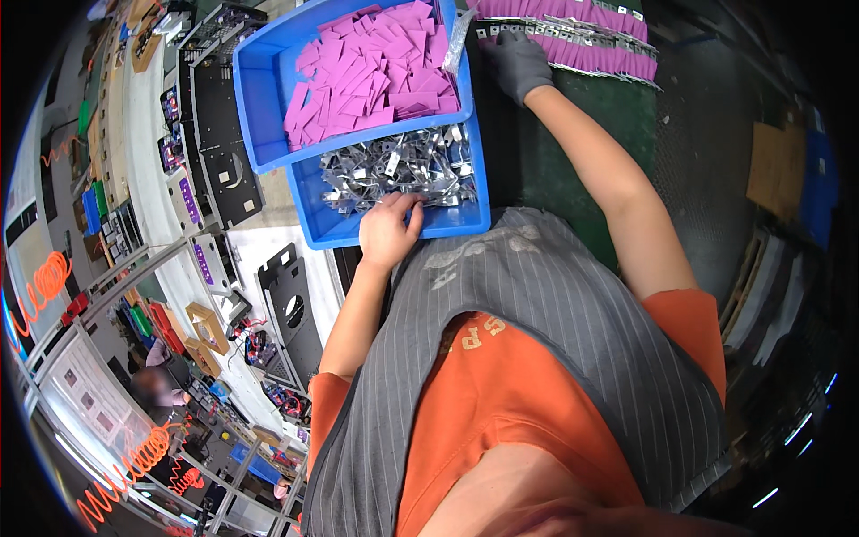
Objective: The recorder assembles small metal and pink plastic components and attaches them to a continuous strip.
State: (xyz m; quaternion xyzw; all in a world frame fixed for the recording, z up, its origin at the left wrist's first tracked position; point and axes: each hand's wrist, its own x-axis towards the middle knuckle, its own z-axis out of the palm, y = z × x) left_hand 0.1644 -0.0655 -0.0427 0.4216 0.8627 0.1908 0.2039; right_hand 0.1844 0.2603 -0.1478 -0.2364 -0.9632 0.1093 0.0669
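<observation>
My left hand (391, 228), bare and wearing a ring, reaches over the near rim of a blue bin (486, 201). Its curled fingers touch shiny bent metal brackets (403, 166) heaped inside; whatever is between the fingertips is hidden. My right hand (521, 67), in a dark grey glove, is at the left end of the nearer row of pink pieces with metal tabs (595, 55). Those gloved fingers are bent together, and I cannot make out what they hold. A second blue bin (261, 98), overlapping the first, holds a pile of thin pink rectangular sheets (371, 67).
Another row of pink pieces (573, 11) lies farther off on the dark green surface (617, 125). A clear plastic strip (460, 40) lies at the upper bin's right edge. Black metal panels (291, 304) lie left of the bins. A person (161, 389) is at the far left.
</observation>
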